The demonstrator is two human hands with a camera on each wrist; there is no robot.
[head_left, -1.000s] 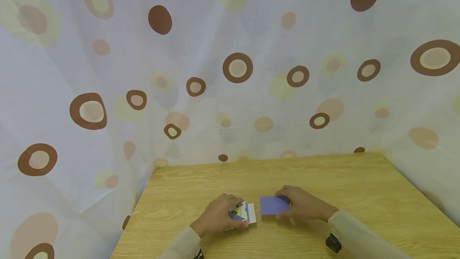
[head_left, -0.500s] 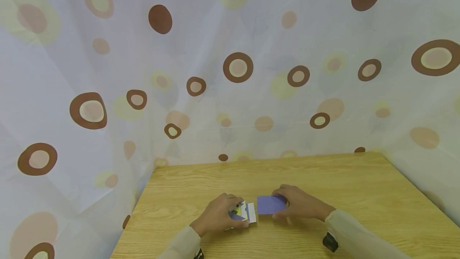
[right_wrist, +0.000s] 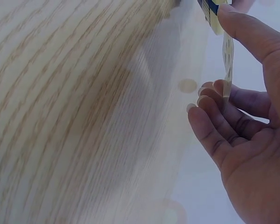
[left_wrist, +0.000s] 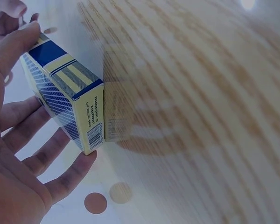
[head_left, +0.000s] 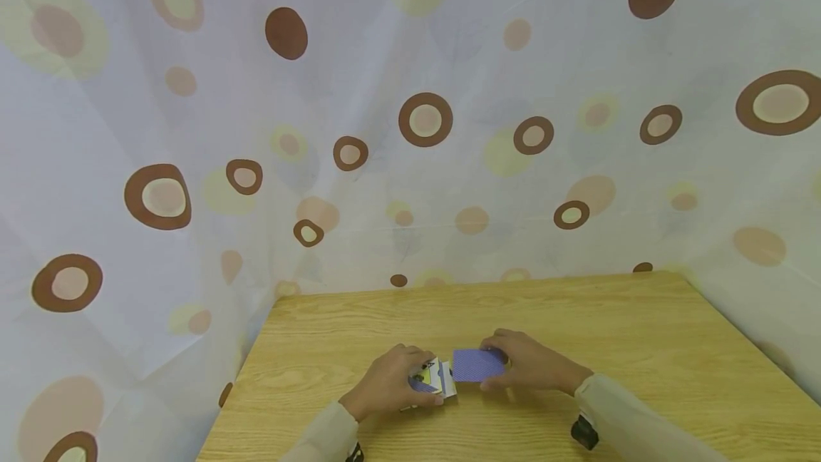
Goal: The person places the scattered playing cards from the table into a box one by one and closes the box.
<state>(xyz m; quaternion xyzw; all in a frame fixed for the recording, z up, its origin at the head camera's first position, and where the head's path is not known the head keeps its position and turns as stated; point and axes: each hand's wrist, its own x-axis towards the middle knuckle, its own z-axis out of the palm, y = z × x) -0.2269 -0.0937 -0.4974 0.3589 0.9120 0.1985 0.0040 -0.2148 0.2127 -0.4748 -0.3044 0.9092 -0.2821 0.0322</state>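
Note:
My left hand grips a playing card box, thumb on one side and fingers on the other. In the left wrist view the box shows blue and cream printing and a barcode on its end, low against the table. Its white flap stands out on the right. My right hand pinches a playing card or thin stack of cards, blue patterned back up; how many cannot be told. Seen from the right wrist, the cards appear nearly edge-on between thumb and fingers. Their left edge meets or overlaps the flap in the head view.
Both hands work over a light wooden table. White sheeting with brown and yellow spots surrounds its back and sides. A small black device sits under my right sleeve.
My right hand has moved left with the playing cards, closing the gap to the box's flap. The left hand and the box have stayed in place.

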